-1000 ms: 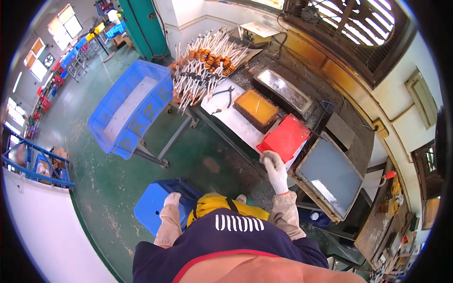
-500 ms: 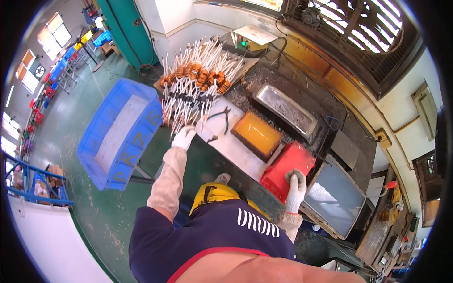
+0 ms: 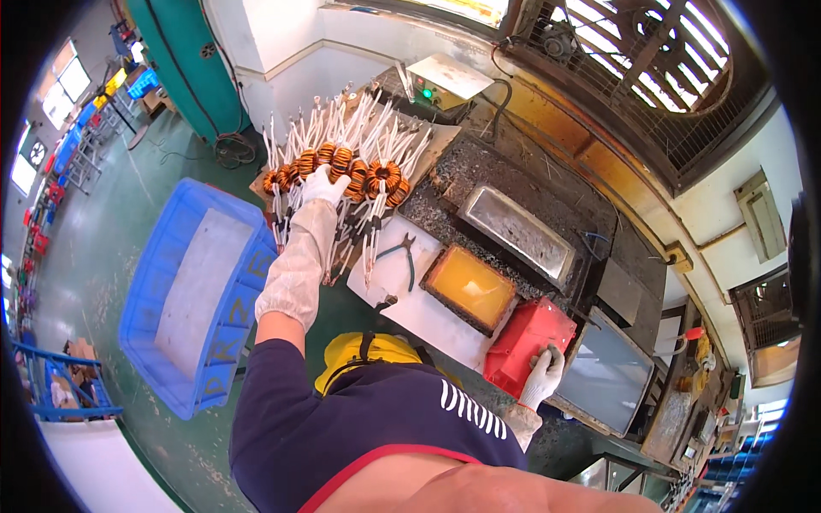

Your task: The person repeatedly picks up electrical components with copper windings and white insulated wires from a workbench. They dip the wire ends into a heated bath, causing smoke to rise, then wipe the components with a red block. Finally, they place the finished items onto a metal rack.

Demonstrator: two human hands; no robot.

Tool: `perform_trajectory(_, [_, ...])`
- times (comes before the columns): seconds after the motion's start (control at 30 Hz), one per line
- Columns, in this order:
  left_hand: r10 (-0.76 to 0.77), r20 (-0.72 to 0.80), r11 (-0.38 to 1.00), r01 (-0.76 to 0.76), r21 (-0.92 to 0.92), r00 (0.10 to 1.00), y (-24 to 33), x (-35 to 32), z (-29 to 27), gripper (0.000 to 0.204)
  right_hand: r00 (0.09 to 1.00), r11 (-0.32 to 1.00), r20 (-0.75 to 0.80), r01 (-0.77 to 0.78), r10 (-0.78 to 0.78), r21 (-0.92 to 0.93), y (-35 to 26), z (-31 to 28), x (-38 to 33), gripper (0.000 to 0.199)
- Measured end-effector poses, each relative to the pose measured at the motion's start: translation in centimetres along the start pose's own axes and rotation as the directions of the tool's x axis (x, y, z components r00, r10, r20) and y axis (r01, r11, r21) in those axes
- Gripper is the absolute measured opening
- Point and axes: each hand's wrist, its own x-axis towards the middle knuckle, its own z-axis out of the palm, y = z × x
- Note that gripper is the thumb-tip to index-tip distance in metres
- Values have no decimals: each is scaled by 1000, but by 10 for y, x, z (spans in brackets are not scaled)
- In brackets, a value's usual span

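Head view, looking down over your shoulders at a cluttered work surface [image 3: 402, 299]. Your left hand [image 3: 323, 185], in a white glove, is stretched forward onto the pile of copper-wound toroid coils [image 3: 359, 175] with long white leads, lying on a board at the far left of the surface. Fingers curl down over one coil in the pile; grip looks closing on it, but whether it's fully pinched I cannot tell. Your right hand [image 3: 544, 376], also gloved, rests closed over the near edge of the red box [image 3: 528, 344] at the right front.

Step judged: picking a coil out of the pile. The pick calls for lifting one coil clear without dragging its neighbours, since the leads are tangled and overlapping.

Edges and room: the coil board overhangs the left edge of the surface, above the blue plastic crate [image 3: 198, 291] just beside it on the floor side. Side cutters [image 3: 404, 255] lie on the white sheet [image 3: 409, 295] near your left forearm. The orange-filled tray [image 3: 469, 287] sits just beside the red box, and the steel tray [image 3: 515, 232] lies behind it. Open room is mostly over the white sheet; everything else is tight.
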Motion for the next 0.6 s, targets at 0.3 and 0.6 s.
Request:
perform_trajectory(0.3, [-158, 128, 984, 144, 108, 979, -10, 51, 16, 79, 997, 996, -83, -14, 7, -85, 1, 4, -2, 22])
perform_trajectory(0.6, [85, 114, 996, -88, 20, 990, -25, 64, 13, 71, 995, 988, -94, 14, -29, -153, -4, 8, -3, 21])
